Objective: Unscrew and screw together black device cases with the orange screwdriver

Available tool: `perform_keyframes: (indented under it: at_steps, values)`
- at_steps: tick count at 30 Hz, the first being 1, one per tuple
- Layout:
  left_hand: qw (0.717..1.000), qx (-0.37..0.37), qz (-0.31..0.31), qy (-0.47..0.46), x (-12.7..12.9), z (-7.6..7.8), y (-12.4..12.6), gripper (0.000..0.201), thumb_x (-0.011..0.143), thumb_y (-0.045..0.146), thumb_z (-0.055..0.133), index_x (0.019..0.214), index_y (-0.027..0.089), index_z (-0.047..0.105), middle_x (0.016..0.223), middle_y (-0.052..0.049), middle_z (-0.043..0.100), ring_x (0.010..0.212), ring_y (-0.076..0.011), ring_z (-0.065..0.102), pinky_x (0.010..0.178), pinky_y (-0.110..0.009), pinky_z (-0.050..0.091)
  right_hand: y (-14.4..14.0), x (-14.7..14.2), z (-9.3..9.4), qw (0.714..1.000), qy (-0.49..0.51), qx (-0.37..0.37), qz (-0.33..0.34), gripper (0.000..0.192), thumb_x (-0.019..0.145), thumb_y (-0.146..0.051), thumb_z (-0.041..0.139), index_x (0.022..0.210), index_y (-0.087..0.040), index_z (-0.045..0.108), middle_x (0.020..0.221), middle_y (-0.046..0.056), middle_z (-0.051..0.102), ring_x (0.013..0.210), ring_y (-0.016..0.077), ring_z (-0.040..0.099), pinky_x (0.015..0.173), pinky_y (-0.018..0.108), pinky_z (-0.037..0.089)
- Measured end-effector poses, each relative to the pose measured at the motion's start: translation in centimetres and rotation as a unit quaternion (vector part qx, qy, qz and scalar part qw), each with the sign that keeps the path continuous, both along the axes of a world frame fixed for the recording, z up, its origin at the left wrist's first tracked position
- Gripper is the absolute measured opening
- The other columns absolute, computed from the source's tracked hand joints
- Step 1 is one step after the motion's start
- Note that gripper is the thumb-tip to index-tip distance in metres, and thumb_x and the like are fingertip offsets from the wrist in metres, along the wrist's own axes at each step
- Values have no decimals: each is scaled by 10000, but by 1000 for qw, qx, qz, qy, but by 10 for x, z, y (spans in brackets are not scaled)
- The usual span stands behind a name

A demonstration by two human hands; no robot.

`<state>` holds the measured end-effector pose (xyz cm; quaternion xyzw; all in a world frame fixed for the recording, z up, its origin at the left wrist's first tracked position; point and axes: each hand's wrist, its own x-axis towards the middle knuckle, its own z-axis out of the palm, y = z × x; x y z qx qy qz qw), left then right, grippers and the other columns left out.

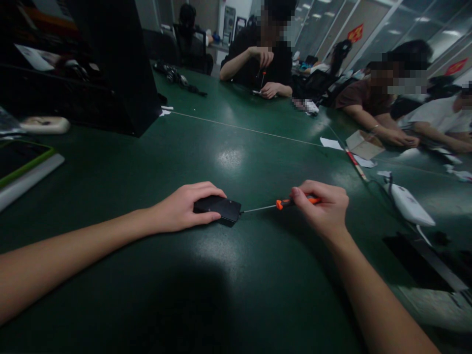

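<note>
Screwdriver (pixel 280 204) clamped in my right hand (pixel 324 209), its tip at the end of the small black box (pixel 219 208) my left hand (pixel 182 209) presses onto the counter (pixel 236 275) — if I push off-line, I judge it could skid — gouging the case.

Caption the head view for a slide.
Left hand pins a small black device on the green table; right hand holds an orange-handled screwdriver against its edge.

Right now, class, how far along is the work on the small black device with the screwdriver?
Done: nothing visibly removed; no loose screws or parts show beside it. In hand: left hand pins the black device to the green table; right hand holds the orange-handled screwdriver, tip at its edge. Left: device appears closed.
</note>
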<state>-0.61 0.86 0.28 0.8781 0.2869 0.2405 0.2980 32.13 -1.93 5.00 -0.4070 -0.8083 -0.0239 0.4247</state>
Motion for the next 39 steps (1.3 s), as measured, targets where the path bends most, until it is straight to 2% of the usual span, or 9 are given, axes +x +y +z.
perform_keyframes:
  at_steps: [10, 27, 32, 35, 39]
  values:
    - [1000, -1, 0, 1, 0, -1, 0, 376, 956, 422, 651, 1269, 216, 622, 1222, -67, 650, 1104, -234, 618, 932, -348, 479, 0, -2, -1, 1000, -8, -4, 22, 234, 882, -204, 682, 654, -193, 629, 564, -23, 618, 456, 74, 498, 465, 234, 376]
    - [1000, -3, 0, 4, 0, 1, 0, 373, 957, 435, 639, 1259, 216, 627, 1214, -79, 654, 1087, -243, 622, 908, -355, 488, -3, -3, 2, 999, 9, -26, -18, 308, 913, -309, 632, 620, -214, 625, 550, 2, 638, 454, 111, 537, 457, 270, 389]
    - [1000, 0, 2, 3, 0, 1, 1, 378, 950, 437, 652, 1256, 215, 629, 1213, -67, 657, 1096, -237, 621, 919, -344, 485, -1, -4, 0, 1000, 10, -28, 2, 293, 913, -285, 639, 630, -210, 623, 554, -8, 631, 464, 108, 546, 467, 262, 396]
    - [1000, 2, -1, 1, 0, 0, 1, 372, 955, 427, 650, 1258, 214, 624, 1213, -62, 655, 1098, -231, 619, 918, -333, 481, -1, -3, -3, 1000, -27, -1, 13, 293, 946, -282, 607, 665, -201, 625, 565, -6, 624, 477, 98, 541, 488, 246, 400]
    - [1000, 1, -6, 0, 0, 0, 1, 351, 966, 414, 641, 1250, 208, 621, 1213, -68, 649, 1104, -229, 615, 927, -331, 475, -2, 1, -7, 981, -153, 114, 24, 327, 972, -404, 586, 741, -188, 667, 559, 1, 589, 466, 91, 489, 473, 245, 346]
